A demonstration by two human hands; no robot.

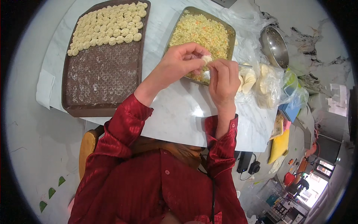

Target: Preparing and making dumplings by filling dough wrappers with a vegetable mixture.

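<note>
My left hand (pixel 181 60) cups a small white dough dumpling (pixel 207 59) above the near side of a metal pan (pixel 232 35). Chopped pale filling (pixel 200 29) with orange bits lies in this pan. With its fingertips, my right hand (pixel 224 75) pinches the dumpling's edge. A thin metal tool (pixel 246 66) also rests in that hand, its handle sticking out to the right. Round dough wrappers (pixel 247 81) lie beside the right hand on clear plastic. On the left, pleated dumplings (pixel 112 25) fill the far part of a brown tray (pixel 103 75); its near part shows floury marks.
A steel bowl (pixel 275 47) is tilted at the right, by the wall. Next to the wrappers sits a plastic bag (pixel 267 89) with more dough inside. A blue box (pixel 289 112) stands past the marble-patterned table's (pixel 176 112) right side. A wooden chair (pixel 87 148) is at my left.
</note>
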